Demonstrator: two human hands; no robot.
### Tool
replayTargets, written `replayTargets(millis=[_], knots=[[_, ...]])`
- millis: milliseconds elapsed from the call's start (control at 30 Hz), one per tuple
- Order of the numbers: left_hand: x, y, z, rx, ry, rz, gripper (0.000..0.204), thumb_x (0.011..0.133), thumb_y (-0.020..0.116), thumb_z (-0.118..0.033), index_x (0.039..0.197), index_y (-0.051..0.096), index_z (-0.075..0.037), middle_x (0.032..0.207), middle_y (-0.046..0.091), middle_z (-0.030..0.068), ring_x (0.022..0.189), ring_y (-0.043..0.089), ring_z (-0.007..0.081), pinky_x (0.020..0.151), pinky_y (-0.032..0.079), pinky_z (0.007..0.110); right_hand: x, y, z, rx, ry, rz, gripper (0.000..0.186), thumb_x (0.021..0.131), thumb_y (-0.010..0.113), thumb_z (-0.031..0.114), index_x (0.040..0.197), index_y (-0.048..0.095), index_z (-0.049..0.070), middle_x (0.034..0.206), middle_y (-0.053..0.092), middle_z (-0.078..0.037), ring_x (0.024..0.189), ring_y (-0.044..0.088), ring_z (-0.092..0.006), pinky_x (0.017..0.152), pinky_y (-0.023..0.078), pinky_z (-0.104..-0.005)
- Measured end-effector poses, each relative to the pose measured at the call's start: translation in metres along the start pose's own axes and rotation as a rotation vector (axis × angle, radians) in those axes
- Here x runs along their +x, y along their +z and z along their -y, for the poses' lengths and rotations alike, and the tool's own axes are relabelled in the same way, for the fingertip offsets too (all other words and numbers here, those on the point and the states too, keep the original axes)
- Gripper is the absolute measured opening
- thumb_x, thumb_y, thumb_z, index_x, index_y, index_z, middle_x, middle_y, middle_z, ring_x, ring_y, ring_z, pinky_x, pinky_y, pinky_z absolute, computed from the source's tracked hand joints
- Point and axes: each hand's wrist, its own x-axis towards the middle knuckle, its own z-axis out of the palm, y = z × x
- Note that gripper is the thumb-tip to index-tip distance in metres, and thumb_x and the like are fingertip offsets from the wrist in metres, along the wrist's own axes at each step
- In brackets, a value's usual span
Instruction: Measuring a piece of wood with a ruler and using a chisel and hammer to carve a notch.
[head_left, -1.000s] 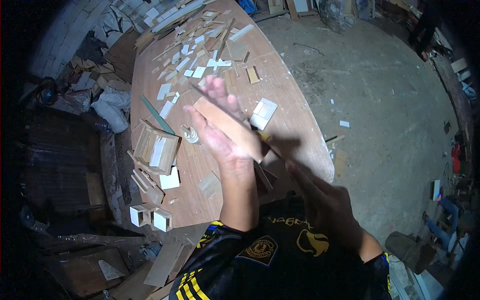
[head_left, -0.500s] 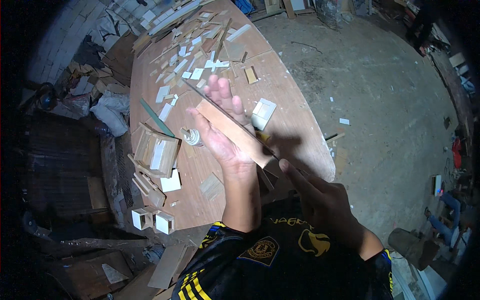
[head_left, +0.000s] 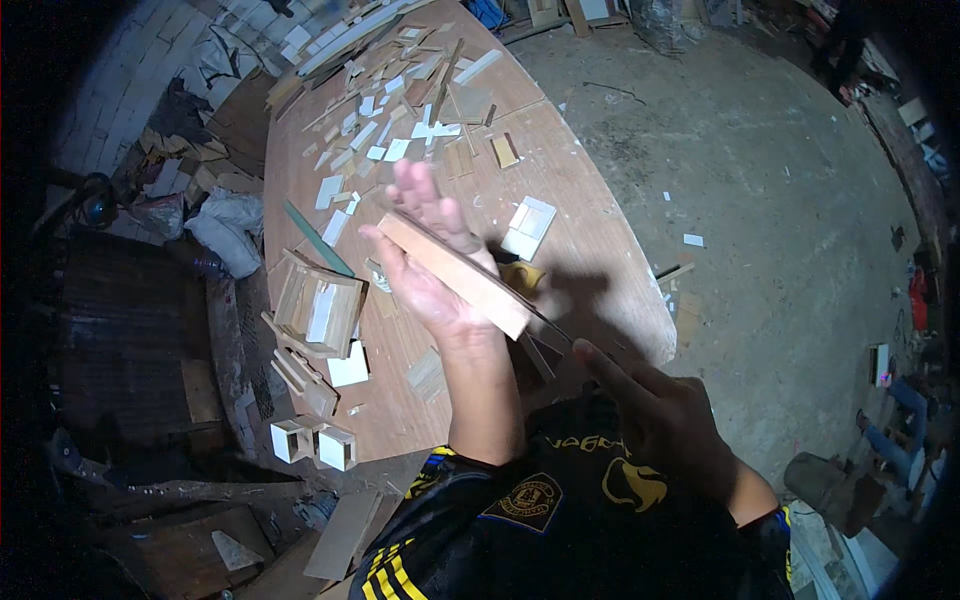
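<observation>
A pale rectangular wooden block point(head_left: 455, 275) lies slantwise across the upturned palm of my left hand point(head_left: 425, 295). The thumb is at one long side; the other fingers reach out past the far side. My right hand point(head_left: 655, 405) is closed, index finger pointing forward, on a thin dark file point(head_left: 540, 315). Along the block's right long edge runs the file, seemingly touching it. Its handle is hidden in my right fist. Both hands are held above the wooden table point(head_left: 590, 230).
Scrap wood and white offcuts point(head_left: 400, 148) litter the table's far part. At left stand an open wooden box point(head_left: 318, 305), a green strip point(head_left: 318, 237) and two small white-faced boxes point(head_left: 335, 448). A white-topped block point(head_left: 528, 228) lies right of my left hand.
My right hand has drawn the file back toward me, so its tip no longer sticks out past the block's far end. The left hand and block have shifted slightly left.
</observation>
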Motion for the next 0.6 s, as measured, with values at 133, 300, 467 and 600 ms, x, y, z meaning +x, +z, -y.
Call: replayTargets(millis=[133,300,467,600], knots=[[-0.004,-0.008,0.014,0.011,-0.066,0.072,0.051,0.1,0.033,-0.038,0.126,0.041,0.005,0.138,0.043,0.016,0.131,0.039,0.0281,0.101,0.044,0.048,0.011,0.0,0.0,0.029,0.043,0.018,0.064,0.079,0.057,-0.005,0.138,0.042,0.016,0.103,0.065,-0.017,0.069,0.067,-0.0304,0.054,0.054,-0.0361],[0.001,-0.001,0.006,0.001,-0.036,-0.012,0.048,0.098,0.032,-0.045,0.122,0.043,-0.005,0.138,0.044,0.0144,0.128,0.043,0.0297,0.093,0.051,0.047,0.001,-0.004,0.003,0.053,0.054,-0.004,0.065,0.08,0.056,-0.006,0.138,0.041,0.017,0.109,0.064,-0.018,0.074,0.068,-0.0314,0.056,0.055,-0.0355],[-0.008,-0.017,0.017,0.05,-0.073,-0.02,0.051,0.098,0.032,-0.046,0.123,0.044,-0.004,0.139,0.043,0.0135,0.129,0.041,0.0272,0.094,0.05,0.047,0.014,0.002,-0.003,0.061,0.042,-0.033,0.066,0.079,0.056,-0.007,0.139,0.039,0.017,0.111,0.064,-0.016,0.076,0.068,-0.0314,0.058,0.057,-0.0344],[0.003,-0.016,0.006,0.095,-0.075,0.01,0.055,0.099,0.031,-0.042,0.134,0.039,0.0,0.134,0.049,0.0144,0.124,0.048,0.0251,0.1,0.047,0.039,0.01,-0.001,-0.004,0.117,0.036,-0.034,0.066,0.081,0.056,-0.006,0.141,0.037,0.018,0.108,0.064,-0.017,0.076,0.068,-0.0322,0.06,0.056,-0.0362]])
